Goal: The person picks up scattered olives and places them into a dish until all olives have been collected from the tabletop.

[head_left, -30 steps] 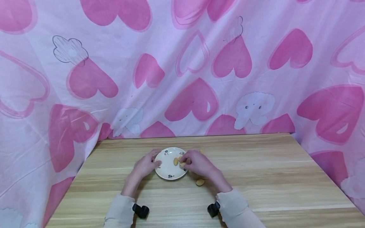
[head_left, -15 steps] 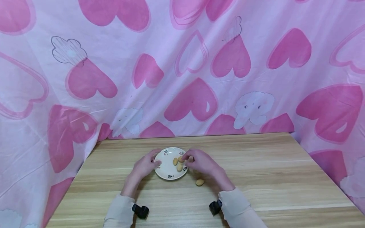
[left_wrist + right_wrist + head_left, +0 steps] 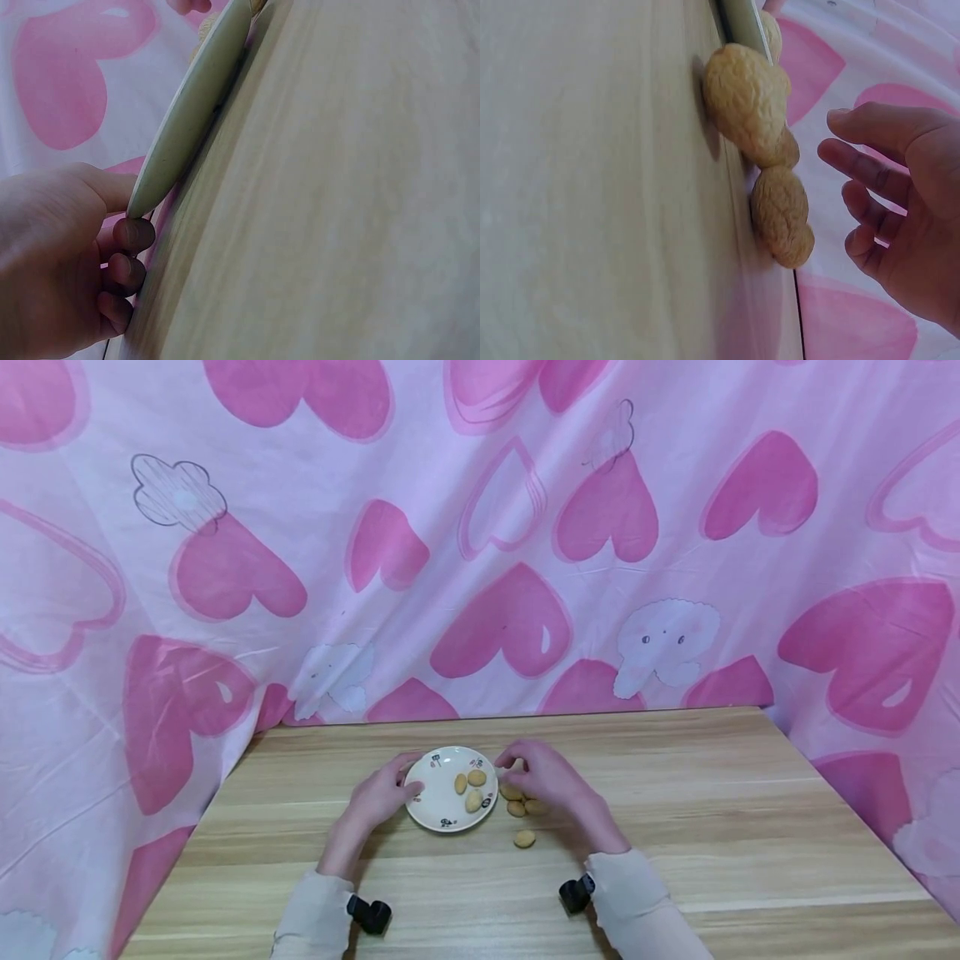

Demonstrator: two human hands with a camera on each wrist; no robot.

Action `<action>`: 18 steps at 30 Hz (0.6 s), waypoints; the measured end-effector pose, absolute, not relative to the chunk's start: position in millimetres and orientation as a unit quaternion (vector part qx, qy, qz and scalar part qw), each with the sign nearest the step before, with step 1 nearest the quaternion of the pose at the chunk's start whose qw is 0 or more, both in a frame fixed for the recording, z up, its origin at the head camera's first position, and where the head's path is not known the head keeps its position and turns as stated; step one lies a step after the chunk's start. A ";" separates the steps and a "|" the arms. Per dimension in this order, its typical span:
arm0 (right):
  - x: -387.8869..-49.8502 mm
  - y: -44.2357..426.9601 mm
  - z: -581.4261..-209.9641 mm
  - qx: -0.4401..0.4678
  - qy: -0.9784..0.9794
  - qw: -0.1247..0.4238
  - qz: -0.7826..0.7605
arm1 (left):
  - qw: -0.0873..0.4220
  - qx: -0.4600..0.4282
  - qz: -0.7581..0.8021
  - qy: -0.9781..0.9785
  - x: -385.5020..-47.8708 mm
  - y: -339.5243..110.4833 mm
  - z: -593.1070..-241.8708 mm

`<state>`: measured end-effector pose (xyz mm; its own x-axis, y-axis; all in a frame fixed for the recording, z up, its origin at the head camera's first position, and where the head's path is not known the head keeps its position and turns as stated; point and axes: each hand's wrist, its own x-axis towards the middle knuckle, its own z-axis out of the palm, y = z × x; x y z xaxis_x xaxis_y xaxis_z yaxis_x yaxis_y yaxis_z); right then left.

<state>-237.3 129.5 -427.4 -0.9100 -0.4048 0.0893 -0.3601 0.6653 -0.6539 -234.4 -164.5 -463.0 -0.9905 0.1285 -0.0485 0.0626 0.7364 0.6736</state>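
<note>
A white plate [image 3: 442, 806] with small printed marks near its rim stands on the table. My left hand [image 3: 382, 790] pinches its left edge, thumb on top and other fingers beneath; the left wrist view shows the plate's underside [image 3: 184, 120] from the side. On the plate's right half lie three tan wrinkled walnuts [image 3: 474, 800]. My right hand [image 3: 546, 772] hovers just right of the plate, fingers parted and holding nothing. Several more walnuts [image 3: 746, 97] lie under and beside it, partly hidden by the hand in the head view.
A single walnut [image 3: 524, 839] lies apart, nearer the person. The wooden table [image 3: 675, 827] stretches out on both sides. Behind it hangs a pink cloth [image 3: 480, 527] with hearts. A small black camera [image 3: 576, 893] sits at each wrist.
My right hand has let go of a walnut on the plate and moved right, off the rim. The walnuts beside the plate have come into sight. The left hand stays on the plate.
</note>
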 end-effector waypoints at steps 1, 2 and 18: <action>-237.4 131.0 -427.8 -0.205 0.912 0.031 -0.353 | 0.046 0.051 0.359 0.931 -234.7 -164.3 -463.1; -237.6 132.5 -428.3 -0.199 0.912 0.031 -0.357 | 0.047 0.051 0.359 0.931 -234.7 -164.1 -463.0; -250.8 152.2 -442.5 -0.157 0.909 -0.002 -0.386 | 0.046 0.052 0.361 0.930 -235.9 -165.0 -465.0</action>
